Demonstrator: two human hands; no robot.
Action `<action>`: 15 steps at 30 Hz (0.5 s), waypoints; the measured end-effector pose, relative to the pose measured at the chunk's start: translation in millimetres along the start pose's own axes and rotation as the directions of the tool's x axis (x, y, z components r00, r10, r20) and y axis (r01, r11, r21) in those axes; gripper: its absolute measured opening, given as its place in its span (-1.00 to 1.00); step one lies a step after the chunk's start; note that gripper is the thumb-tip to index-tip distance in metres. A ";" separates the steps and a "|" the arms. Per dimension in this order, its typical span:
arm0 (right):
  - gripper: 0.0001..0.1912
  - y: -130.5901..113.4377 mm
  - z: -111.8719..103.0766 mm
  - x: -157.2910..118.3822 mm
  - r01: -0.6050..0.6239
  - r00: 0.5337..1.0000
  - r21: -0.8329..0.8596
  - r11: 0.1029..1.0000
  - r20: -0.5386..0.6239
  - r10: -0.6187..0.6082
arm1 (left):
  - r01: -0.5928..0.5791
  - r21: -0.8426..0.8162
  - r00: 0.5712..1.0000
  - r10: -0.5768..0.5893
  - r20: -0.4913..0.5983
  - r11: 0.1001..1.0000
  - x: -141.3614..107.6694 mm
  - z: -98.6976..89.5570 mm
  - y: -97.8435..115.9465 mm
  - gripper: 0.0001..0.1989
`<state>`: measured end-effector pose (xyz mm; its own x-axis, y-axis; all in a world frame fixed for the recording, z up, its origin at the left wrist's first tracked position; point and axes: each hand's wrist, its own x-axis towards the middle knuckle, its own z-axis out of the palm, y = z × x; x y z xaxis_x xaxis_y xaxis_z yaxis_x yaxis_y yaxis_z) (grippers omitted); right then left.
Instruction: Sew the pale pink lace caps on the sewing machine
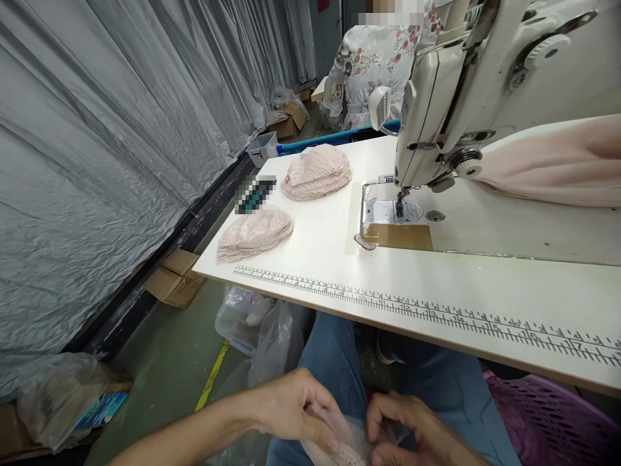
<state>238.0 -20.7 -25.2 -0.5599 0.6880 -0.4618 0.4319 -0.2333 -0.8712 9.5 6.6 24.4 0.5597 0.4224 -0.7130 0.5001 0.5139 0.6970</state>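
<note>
My left hand is over my lap, closed with thumb and fingers on a pale pink lace fabric piece. Sheer material shows between the two hands. My right hand is curled at the other side of the same piece, its thumb and fingers pinching the edge. The frame's bottom cuts off part of the fabric. On the table above lie two stacks of similar pink lace pieces, a nearer stack and a farther stack.
A sewing machine stands on the white table, which has a printed ruler along its front edge. Pink cloth lies behind the needle area. A purple basket is low right. Across the table is a person in a floral top.
</note>
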 end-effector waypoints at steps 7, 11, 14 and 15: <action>-0.81 1.4 -13.2 -5.2 0.268 0.962 -0.018 0.963 0.052 -0.267 | -0.081 0.014 0.987 0.083 -0.141 0.997 0.0 0.1 5.7 -0.44; -0.76 -5.4 -15.5 -1.7 0.196 0.981 -0.082 0.977 0.012 -0.195 | -0.102 0.004 0.974 0.100 -0.202 0.995 0.7 3.3 15.6 -0.42; -0.87 -8.9 -12.2 3.3 0.279 0.959 -0.122 0.953 -0.025 -0.284 | -0.102 -0.018 0.959 0.093 -0.268 0.995 1.9 8.4 22.3 -0.39; -0.86 -9.0 -11.7 4.1 0.318 0.945 -0.135 0.939 -0.034 -0.325 | -0.104 -0.014 0.953 0.095 -0.287 0.995 2.0 10.1 24.1 -0.38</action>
<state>240.1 -7.7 -17.3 -0.6456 0.7492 -0.1479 0.3232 0.0925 -0.9418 29.4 12.3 40.5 0.3914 0.6660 -0.6351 0.4301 0.4777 0.7660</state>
